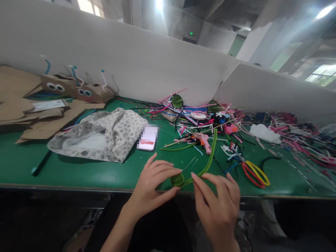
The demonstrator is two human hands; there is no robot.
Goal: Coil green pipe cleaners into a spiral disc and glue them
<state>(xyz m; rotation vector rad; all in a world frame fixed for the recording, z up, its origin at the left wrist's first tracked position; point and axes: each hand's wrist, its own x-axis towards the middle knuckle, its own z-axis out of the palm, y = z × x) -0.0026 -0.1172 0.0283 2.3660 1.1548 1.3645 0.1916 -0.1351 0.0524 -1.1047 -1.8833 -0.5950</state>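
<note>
A green pipe cleaner (212, 154) runs between my two hands at the table's front edge. Its near end is wound into a small flat coil (177, 179), pinched between the thumb and fingers of my left hand (154, 185). My right hand (219, 201) pinches the strand a short way right of the coil, and the free end curves upward beyond it. Just past my hands lies a pink glue gun (203, 141). To the right of my right hand rest scissors (253, 172) with red and yellow handles.
A phone (148, 138) lies by a patterned cloth bag (105, 134) on the green table (147, 171). Loose pipe cleaners (181, 113) pile up along the white partition (147, 66). Brown cardboard (49, 127) and paper figures with googly eyes (89, 92) stand at the left.
</note>
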